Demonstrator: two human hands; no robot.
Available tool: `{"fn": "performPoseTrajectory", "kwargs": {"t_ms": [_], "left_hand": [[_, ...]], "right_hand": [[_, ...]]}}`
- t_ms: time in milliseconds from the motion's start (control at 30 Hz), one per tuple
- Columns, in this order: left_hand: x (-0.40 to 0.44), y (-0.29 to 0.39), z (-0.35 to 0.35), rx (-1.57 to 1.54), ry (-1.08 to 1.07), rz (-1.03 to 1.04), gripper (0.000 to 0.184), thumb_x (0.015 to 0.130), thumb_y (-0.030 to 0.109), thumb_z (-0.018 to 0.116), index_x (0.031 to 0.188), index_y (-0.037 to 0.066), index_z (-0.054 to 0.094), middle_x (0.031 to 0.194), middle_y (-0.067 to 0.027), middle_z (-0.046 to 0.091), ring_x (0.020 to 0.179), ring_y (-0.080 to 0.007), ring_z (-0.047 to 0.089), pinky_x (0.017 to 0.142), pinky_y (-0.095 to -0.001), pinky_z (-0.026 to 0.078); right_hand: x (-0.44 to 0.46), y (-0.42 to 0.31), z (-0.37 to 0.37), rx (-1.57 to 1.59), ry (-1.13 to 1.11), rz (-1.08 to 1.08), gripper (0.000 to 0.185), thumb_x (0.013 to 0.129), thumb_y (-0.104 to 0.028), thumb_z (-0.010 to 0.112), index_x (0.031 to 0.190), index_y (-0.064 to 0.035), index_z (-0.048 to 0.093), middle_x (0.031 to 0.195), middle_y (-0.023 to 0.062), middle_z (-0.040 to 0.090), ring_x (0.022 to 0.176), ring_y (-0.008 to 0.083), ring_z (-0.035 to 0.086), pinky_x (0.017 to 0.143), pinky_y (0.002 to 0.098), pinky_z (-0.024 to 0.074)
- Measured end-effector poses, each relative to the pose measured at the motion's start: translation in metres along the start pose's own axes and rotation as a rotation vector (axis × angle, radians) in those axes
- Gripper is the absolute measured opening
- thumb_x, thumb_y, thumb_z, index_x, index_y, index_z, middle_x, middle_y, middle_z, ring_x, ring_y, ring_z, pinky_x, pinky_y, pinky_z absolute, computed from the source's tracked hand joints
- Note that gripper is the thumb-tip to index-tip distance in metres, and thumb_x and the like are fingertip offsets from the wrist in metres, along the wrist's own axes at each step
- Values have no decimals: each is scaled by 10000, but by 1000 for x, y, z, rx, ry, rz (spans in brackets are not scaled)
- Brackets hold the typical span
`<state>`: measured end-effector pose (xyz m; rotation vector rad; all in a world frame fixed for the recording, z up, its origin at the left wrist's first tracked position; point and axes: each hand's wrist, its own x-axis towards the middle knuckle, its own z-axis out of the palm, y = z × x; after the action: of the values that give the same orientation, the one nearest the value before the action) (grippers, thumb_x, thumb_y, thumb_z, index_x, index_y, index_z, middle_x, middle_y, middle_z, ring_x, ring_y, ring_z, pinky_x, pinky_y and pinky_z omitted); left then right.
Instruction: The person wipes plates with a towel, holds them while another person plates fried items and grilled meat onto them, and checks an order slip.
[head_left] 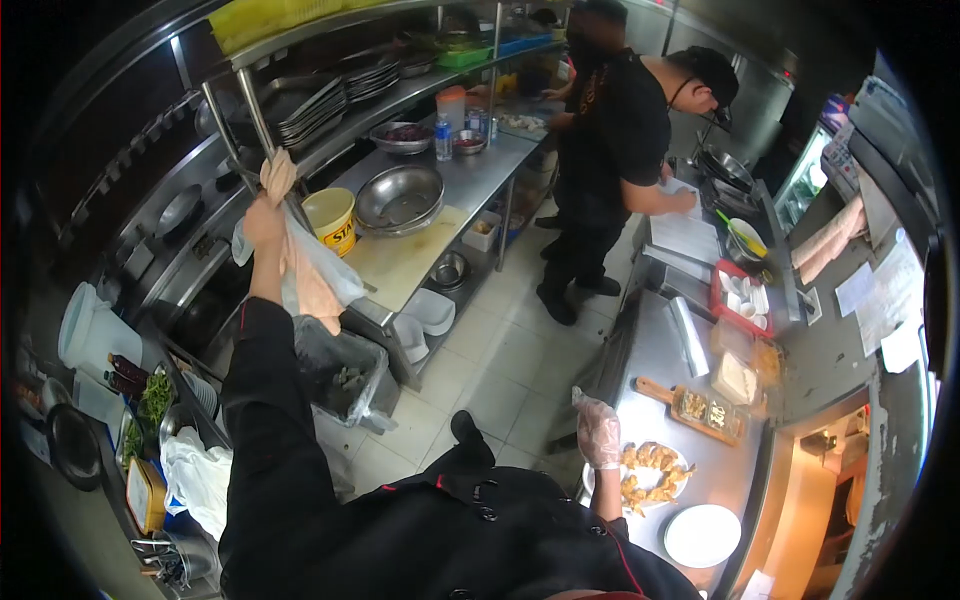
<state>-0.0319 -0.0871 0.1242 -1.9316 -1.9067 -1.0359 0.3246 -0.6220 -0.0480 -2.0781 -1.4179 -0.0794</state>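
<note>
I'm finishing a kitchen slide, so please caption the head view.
Left hand grasping a pinkish cloth, plastic-gloved right hand beside a plate of golden-brown food.

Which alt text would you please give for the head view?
In a commercial kitchen, the left hand grips a pinkish cloth, while the right hand, in a clear glove, is near a white plate of browned food. Two people in black stand beyond.

The left hand (265,222) grips a pinkish cloth (312,282), a yellow bucket (326,212) to its right and a lined bin (348,375) below. The gloved right hand (599,438) is beside a plate (686,482) of fried pieces (646,497); a wooden board (705,418) lies farther right.
</note>
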Motion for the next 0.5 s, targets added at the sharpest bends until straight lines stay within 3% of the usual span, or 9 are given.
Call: {"fn": "performPoseTrajectory", "kwargs": {"t_ms": [233,400,433,500], "left_hand": [[-31,10,-29,-137,174,88,315,761,333,624,800,21,641,739,-215,623,728,-385,616,658,-460,477],[-49,0,-17,-225,221,17,385,744,390,641,795,9,655,700,-224,614,691,-391,610,637,-452,471],[-56,2,-21,-202,249,49,377,737,382,650,773,7,658,682,-219,613,665,-383,611,616,-445,472],[-69,7,-26,-268,248,-9,361,735,373,655,744,12,644,678,-208,611,645,-379,604,603,-445,469]], "right_hand": [[-2,-8,-5,77,128,-10,192,713,-3,518,868,-62,615,814,161,589,760,346,559,682,433,456],[-9,-11,4,139,171,-74,231,699,32,518,886,-56,621,830,163,598,763,347,565,682,426,461],[-10,-14,2,143,120,-50,208,755,14,525,931,-45,619,881,156,621,815,347,578,727,418,457],[-9,-17,1,134,87,-40,212,755,11,530,940,-47,617,882,156,619,825,346,575,732,421,453]]}}
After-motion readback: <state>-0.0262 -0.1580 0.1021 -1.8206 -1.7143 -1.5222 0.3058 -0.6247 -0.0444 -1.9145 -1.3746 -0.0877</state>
